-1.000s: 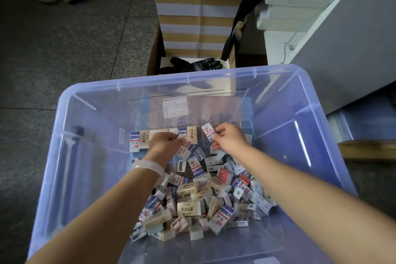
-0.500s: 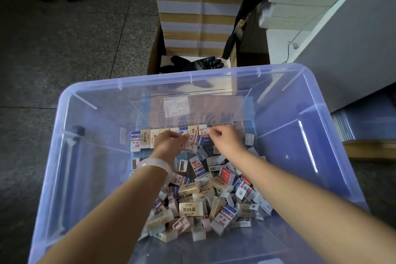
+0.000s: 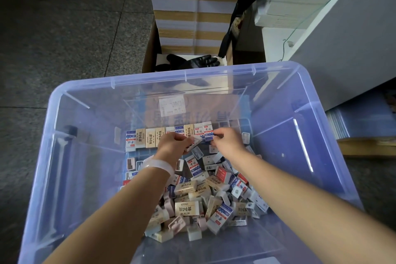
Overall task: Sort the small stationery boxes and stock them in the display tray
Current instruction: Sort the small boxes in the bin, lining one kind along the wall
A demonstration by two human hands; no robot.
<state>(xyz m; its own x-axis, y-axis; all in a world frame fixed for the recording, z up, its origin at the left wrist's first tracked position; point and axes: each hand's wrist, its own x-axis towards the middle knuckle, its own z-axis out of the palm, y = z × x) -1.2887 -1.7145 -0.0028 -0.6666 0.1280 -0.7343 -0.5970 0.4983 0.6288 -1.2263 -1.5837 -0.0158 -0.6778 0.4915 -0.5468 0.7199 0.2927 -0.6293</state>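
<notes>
Head view: both hands at far row inside translucent blue plastic bin (image 3: 70,156).
Left hand (image 3: 171,146) grips small white eraser box (image 3: 194,143); right hand (image 3: 227,141) pinches end box of upright row (image 3: 169,136); loose pile (image 3: 205,199) near.

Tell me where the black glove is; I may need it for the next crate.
The black glove lies in the head view at top centre, just beyond the bin's far rim, at the foot of the paper stack.

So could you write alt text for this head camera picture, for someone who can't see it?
Two bare hands reach into a clear plastic bin: the right hand pinches the last box of a neat row along the far wall, the left hand holds another box. Loose boxes lie heaped nearer the camera.
</notes>
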